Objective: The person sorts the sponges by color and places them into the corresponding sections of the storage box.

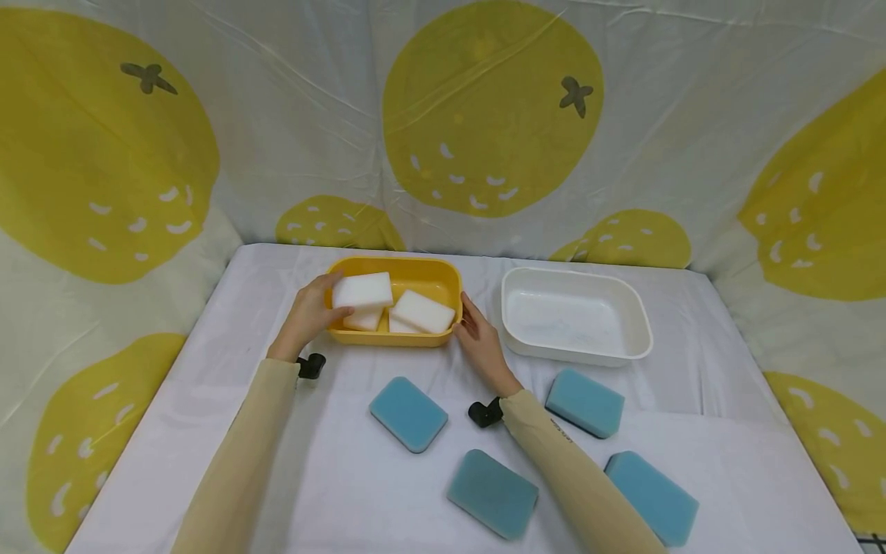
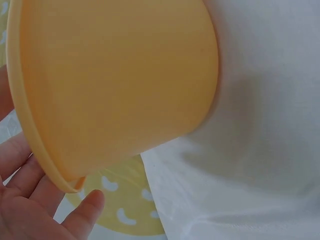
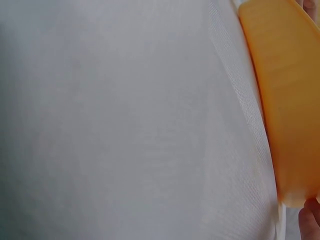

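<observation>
In the head view, my left hand holds a white sponge by its left end, thumb on the near side and fingers on the far side. This sponge is over the left part of a yellow plastic container. Below and beside it, more white sponges lie inside. My right hand grips the container's right end, thumb near the front corner. The left wrist view shows the container's outer wall, which hides the held sponge; fingers show beyond its rim. Fingertips meet the container's corner in the right wrist view.
A white container stands to the right of the yellow one. Several blue sponges lie on the white cloth nearer me: one between my forearms, one closer, and others to the right. A lemon-print cloth hangs behind.
</observation>
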The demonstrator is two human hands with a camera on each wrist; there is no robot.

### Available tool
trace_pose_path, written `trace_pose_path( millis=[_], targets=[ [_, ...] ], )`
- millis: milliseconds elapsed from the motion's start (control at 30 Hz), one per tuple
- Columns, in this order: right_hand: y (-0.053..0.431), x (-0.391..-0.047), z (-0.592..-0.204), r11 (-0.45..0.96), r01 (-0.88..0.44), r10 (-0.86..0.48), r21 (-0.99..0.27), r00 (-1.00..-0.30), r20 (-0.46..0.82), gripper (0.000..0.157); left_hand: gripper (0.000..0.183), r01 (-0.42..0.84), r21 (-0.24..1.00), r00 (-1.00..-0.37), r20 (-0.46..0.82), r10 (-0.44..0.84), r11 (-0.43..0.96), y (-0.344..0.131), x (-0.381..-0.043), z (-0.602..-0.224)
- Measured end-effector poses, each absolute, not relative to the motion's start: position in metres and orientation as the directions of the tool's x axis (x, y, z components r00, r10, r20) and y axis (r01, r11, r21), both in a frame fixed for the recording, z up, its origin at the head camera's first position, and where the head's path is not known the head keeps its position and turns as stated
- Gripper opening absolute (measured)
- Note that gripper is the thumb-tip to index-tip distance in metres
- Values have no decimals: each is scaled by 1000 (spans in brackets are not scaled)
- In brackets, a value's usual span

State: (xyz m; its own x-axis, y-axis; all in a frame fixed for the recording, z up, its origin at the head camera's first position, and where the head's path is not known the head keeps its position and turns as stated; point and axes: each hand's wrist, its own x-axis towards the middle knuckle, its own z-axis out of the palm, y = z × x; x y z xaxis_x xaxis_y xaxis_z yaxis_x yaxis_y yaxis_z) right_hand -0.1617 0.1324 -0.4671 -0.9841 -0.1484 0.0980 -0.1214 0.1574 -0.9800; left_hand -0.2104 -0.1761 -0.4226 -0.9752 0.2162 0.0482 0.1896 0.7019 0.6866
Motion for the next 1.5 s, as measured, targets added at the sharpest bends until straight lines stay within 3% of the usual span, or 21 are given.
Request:
trace_pose_path(
  millis=[167,467,667,1100,1500],
  targets=[
    [130,-153,-447,165,-129,-167,-978,-981,101,57,74,196,686,-973,47,226,701,-177,-211,-423],
    [132,-161,-465,158,-125,-151,-980,-983,102,58,73,213,684,-970,63,235,697,-176,-208,-420],
    [131,-154,-446,168,-112,-161,-979,-983,85,57,71,238,713,-964,90,250,660,-172,-201,-414],
    [136,-168,-477,176,-101,-138,-979,-987,77,58,68,309,757,-945,174,278,576,-162,-169,-404],
    [135,-153,-435,183,-104,-173,-978,-982,72,55,70,437,742,-893,291,343,509,-151,-138,-406]
  ],
)
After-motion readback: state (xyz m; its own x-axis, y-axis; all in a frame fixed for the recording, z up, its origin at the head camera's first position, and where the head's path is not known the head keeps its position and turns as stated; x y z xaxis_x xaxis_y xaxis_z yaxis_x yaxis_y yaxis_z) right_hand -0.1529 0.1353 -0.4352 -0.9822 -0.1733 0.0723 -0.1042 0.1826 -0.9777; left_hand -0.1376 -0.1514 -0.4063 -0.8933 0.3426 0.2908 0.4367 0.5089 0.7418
